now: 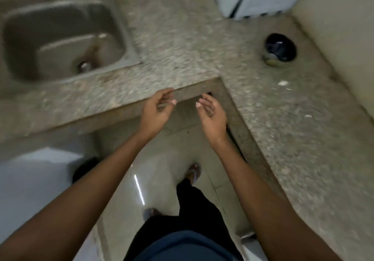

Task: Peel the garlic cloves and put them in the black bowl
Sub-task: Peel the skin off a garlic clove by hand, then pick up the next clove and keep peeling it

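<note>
The speckled grey granite L-shaped countertop [182,44] fills most of the view, and the picture is blurred. In its left part sits a rectangular steel sink [60,40]. On the right branch, near the pale wall, stands the round black bowl [280,47], glossy and dark blue-black inside with a small highlight; what it contains I cannot tell. Well apart from it, nearer the person, lie a few small white bits [282,83], maybe garlic or its skin. The person's left hand [159,108] and right hand [211,113] hang near the inner corner of the counter, fingers loosely curled, holding nothing.
</note>
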